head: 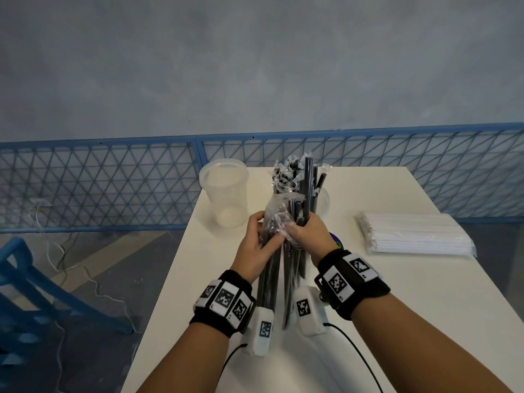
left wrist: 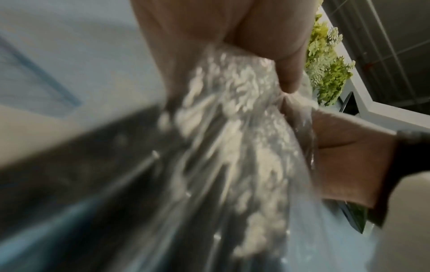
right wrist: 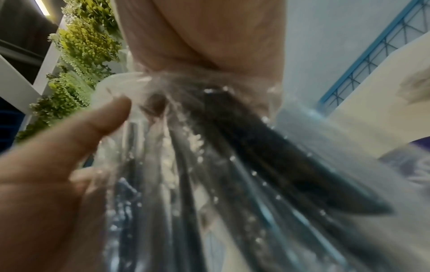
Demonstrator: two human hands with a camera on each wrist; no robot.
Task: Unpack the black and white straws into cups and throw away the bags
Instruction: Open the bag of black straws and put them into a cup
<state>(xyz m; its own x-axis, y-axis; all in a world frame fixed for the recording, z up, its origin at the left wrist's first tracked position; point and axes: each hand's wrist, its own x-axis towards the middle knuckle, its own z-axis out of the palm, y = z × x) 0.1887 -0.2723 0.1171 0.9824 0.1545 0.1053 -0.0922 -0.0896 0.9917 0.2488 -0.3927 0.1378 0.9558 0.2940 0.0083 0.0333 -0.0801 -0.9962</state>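
Note:
Over the white table (head: 368, 321) I hold a bundle of black straws (head: 283, 276) upright, wrapped in a clear plastic bag (head: 276, 219). My left hand (head: 259, 245) grips the crinkled bag and the straws from the left. My right hand (head: 307, 235) grips the straws and the bag from the right. Both wrist views show blurred crinkled plastic bag (left wrist: 232, 128) and black straws (right wrist: 244, 156) under curled fingers. Behind my hands, more black straws (head: 307, 182) stand in a clear cup (head: 323, 202). An empty clear cup (head: 224, 191) stands at the table's far left. A sealed pack of white straws (head: 414, 232) lies to the right.
A blue wire-mesh fence (head: 113, 180) runs behind the table. A blue frame (head: 34, 293) and loose white cables (head: 65, 259) lie on the floor to the left. A small colourful object (head: 337, 241) peeks out behind my right wrist.

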